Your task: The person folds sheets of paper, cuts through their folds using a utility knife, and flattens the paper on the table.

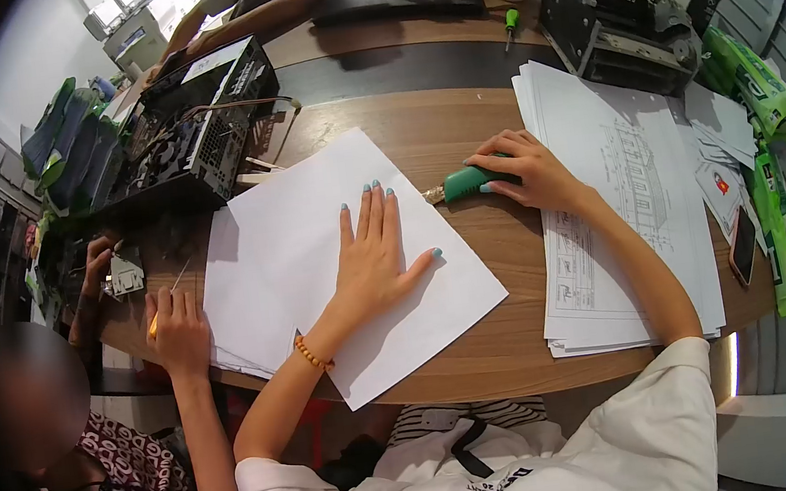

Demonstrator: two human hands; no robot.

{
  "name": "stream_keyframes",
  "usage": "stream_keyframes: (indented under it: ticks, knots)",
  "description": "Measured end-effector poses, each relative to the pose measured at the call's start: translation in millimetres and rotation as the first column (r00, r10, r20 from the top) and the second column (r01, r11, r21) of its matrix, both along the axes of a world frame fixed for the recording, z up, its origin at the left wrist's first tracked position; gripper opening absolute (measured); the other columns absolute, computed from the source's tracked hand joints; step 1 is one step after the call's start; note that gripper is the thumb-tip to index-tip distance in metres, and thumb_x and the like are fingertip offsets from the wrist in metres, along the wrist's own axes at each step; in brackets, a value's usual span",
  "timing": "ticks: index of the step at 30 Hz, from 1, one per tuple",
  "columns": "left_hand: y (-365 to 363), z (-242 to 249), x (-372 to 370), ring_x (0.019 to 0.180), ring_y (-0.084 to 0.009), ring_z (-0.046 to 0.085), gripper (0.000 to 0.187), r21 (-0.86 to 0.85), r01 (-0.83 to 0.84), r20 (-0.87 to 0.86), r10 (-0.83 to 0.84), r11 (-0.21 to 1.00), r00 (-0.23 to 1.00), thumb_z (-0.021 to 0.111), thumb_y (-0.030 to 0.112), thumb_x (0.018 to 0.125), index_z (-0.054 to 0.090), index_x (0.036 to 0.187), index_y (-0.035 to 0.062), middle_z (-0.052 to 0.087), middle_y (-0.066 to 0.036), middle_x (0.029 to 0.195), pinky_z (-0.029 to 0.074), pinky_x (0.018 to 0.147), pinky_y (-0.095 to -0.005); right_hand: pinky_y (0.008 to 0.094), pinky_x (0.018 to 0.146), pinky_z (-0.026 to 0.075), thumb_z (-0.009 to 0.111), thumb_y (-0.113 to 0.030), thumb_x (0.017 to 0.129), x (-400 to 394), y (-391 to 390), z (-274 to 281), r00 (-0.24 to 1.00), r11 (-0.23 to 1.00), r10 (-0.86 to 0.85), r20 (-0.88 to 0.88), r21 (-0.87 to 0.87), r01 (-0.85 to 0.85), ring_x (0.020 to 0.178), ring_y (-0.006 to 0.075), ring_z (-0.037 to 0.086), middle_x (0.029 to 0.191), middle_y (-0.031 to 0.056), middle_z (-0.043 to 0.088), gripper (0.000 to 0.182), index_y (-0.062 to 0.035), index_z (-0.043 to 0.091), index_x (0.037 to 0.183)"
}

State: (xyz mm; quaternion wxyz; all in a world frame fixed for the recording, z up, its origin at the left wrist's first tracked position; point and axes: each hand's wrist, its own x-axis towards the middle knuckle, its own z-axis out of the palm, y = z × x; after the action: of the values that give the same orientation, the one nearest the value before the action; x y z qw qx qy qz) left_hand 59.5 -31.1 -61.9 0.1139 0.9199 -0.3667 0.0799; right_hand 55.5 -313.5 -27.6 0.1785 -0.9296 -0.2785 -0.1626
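Head view: the wooden bench (482, 347) is lying crowded, bare only near its front edge. White sheets (312, 216) are overhanging that edge, the left hand (370, 258) pressing flat, fingers spread. The right hand (530, 172) is gripping a green cutter (463, 182) just beside the sheets.

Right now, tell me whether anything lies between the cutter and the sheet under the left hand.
Nothing visible does. The cutter in the right hand sits just off the sheet, with only bare table between. The left hand lies flat on the sheet.
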Motion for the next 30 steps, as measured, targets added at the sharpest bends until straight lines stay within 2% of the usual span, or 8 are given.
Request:
stream_keyframes:
  ticks: [7,9,12,15,21,24,30]
  knots:
    - [1,4,-1,0.137,-0.0354,0.017,0.089,-0.028,0.006,-0.034,-0.007,1.0,0.999,0.044,0.058,0.084,0.025,0.134,-0.0124,0.023,-0.03,0.142,0.006,0.108,-0.0536,0.0368,0.093,0.04,0.068,-0.012,0.076,17,-7,-2,0.999,0.999,0.035,-0.036,0.04,-0.034,0.102,0.0236,0.051,0.106,0.0026,0.057,0.036,-0.0163,0.061,0.111]
    - [0,5,-2,0.138,-0.0337,0.015,0.085,0.024,-0.012,-0.022,0.012,1.0,1.0,0.045,0.055,0.085,0.022,0.137,-0.0091,0.021,-0.027,0.144,0.005,0.11,-0.0493,0.0364,0.093,0.04,0.068,-0.013,0.076,17,-4,-5,0.999,0.999,0.038,-0.004,0.004,-0.038,0.102,0.0235,0.051,0.106,0.0025,0.057,0.036,-0.0164,0.061,0.112]
    - [0,6,-3,0.138,-0.0335,0.015,0.086,0.029,-0.018,-0.025,0.019,0.999,0.999,0.045,0.055,0.085,0.022,0.137,-0.009,0.021,-0.027,0.144,0.004,0.11,-0.0492,0.0364,0.093,0.039,0.068,-0.014,0.077,21,0,-2,0.999,0.999,0.04,-0.016,-0.005,-0.04,0.102,0.0236,0.051,0.106,0.0027,0.057,0.035,-0.016,0.061,0.112]
    - [1,2,-1,0.136,-0.037,0.017,0.089,-0.036,0.019,-0.024,-0.02,0.999,1.0,0.045,0.057,0.084,0.024,0.134,-0.0134,0.022,-0.03,0.142,0.005,0.109,-0.0528,0.0368,0.093,0.039,0.067,-0.014,0.078,26,-9,-5,0.997,0.998,0.049,-0.059,0.052,-0.046,0.102,0.0234,0.051,0.107,0.0028,0.057,0.035,-0.0155,0.061,0.112]
    - [0,5,-2,0.137,-0.0369,0.017,0.089,-0.023,0.013,-0.018,-0.013,1.0,1.0,0.045,0.057,0.084,0.024,0.134,-0.0136,0.022,-0.031,0.142,0.005,0.109,-0.0526,0.0371,0.093,0.039,0.067,-0.015,0.078,30,3,-3,0.998,0.998,0.055,-0.022,-0.008,-0.056,0.102,0.0224,0.052,0.107,0.0027,0.057,0.034,-0.015,0.061,0.112]
    - [1,4,-2,0.137,-0.037,0.017,0.089,-0.039,0.019,-0.023,-0.02,0.999,1.0,0.045,0.057,0.084,0.023,0.134,-0.0137,0.022,-0.03,0.142,0.005,0.109,-0.0525,0.0374,0.093,0.039,0.067,-0.015,0.078,36,-4,-6,0.997,0.998,0.056,-0.06,0.032,-0.054,0.102,0.0225,0.052,0.106,0.0026,0.057,0.034,-0.0148,0.061,0.112]
    - [0,4,-2,0.137,-0.0369,0.017,0.089,-0.032,0.018,-0.01,-0.018,0.999,1.0,0.044,0.058,0.084,0.025,0.134,-0.0138,0.023,-0.03,0.142,0.006,0.109,-0.0528,0.0375,0.093,0.038,0.068,-0.015,0.077,40,6,-5,0.997,0.997,0.07,-0.023,0.021,-0.069,0.103,0.0219,0.052,0.107,0.0023,0.058,0.036,-0.0152,0.061,0.113]
